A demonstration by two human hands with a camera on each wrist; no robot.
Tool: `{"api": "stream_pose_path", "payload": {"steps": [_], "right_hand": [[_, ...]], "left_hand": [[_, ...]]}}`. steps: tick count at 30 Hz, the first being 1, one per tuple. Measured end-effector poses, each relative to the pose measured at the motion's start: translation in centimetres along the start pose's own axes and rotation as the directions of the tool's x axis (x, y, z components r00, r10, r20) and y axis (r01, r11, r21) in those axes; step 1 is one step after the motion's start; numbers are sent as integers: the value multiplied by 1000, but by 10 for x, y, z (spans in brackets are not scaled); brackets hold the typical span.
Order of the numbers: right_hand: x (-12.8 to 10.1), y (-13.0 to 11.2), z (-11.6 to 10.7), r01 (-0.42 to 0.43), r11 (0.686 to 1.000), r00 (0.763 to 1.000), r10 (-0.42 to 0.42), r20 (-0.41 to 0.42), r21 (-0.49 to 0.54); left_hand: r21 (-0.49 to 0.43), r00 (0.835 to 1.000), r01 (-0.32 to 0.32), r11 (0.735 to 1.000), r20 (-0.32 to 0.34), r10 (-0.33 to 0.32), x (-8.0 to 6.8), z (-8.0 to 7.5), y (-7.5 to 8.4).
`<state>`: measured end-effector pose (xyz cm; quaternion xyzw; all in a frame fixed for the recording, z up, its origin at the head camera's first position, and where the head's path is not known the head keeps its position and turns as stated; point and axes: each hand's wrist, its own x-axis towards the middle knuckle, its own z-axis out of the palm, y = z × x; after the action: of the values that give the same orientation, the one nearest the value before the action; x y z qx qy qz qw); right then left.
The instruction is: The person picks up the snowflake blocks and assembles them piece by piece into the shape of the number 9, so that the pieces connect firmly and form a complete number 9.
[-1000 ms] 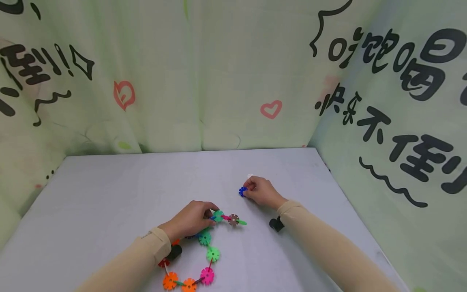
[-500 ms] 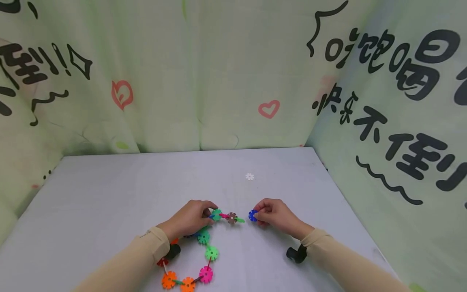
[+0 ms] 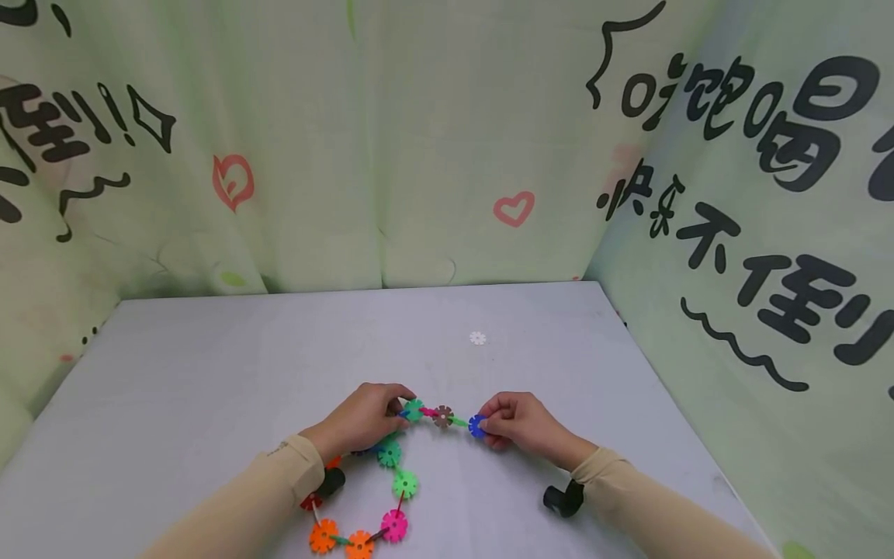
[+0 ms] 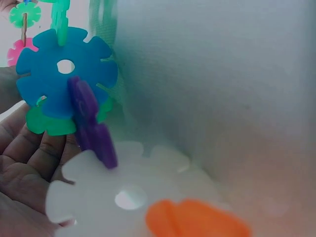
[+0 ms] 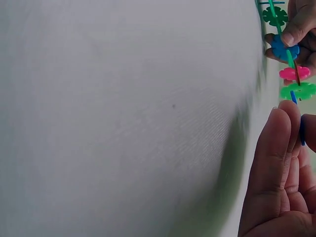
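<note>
Green printed cloth walls your grey bench (image 3: 209,365). Left hand (image 3: 363,419) pinches the light, floppy chain (image 3: 401,473) at 6 o'clock; right hand (image 3: 520,423) pinches a stiff blue disc (image 3: 476,425) by its rim.

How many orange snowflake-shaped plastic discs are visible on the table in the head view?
2. Both orange snowflake-shaped plastic discs lie at the near end of the chain: one on the left, the other just right of it. A reddish-orange bit by the left sleeve may be another, partly hidden.
</note>
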<state>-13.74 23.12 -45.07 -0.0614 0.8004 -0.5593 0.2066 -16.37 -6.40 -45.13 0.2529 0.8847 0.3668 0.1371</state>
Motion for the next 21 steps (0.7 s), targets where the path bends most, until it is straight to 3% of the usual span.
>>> {"api": "stream_pose_path", "payload": {"steps": [13,21], "right_hand": [[-3,1,3,-25,996,999,23,23,84],[-2,1,5,-16,997,1000,14,25,80]], "left_hand": [[4,1000,-9,1000,-3,9,0,1,-1],[3,1000,-4,1000,3,4,1,1,-1]]}}
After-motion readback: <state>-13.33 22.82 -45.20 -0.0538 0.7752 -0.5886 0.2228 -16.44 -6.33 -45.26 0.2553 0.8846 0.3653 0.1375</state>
